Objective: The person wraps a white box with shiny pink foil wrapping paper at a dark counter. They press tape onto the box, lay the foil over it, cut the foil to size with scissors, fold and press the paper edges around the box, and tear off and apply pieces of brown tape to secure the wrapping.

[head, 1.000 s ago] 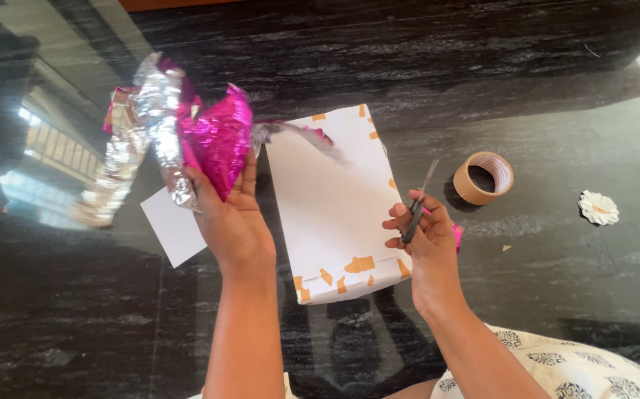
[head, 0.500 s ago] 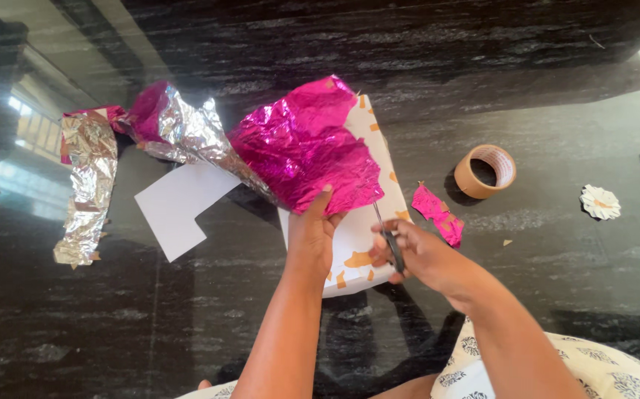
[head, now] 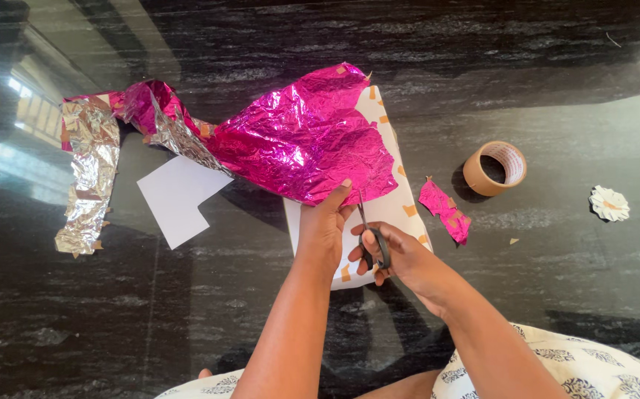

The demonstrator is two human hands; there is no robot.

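Note:
My left hand [head: 322, 224] pinches the near edge of a crumpled pink foil sheet [head: 301, 140], which drapes over a white box [head: 390, 214] patched with brown tape pieces. The foil trails left into a twisted pink and silver strip [head: 91, 159] lying on the floor. My right hand [head: 397, 255] grips black scissors [head: 372, 235], blades pointing up at the foil's edge beside my left thumb. Most of the box lies hidden beneath the foil and my hands.
A brown tape roll [head: 495, 168] stands right of the box, with a small pink foil scrap [head: 446, 209] between them. A white paper flower [head: 609, 203] lies far right. A notched white card [head: 179, 197] rests on the dark glossy floor at left.
My left hand brought the foil from the left over the box and spread it. My right hand moved the scissors in to the foil's near edge; a pink scrap now lies by the tape.

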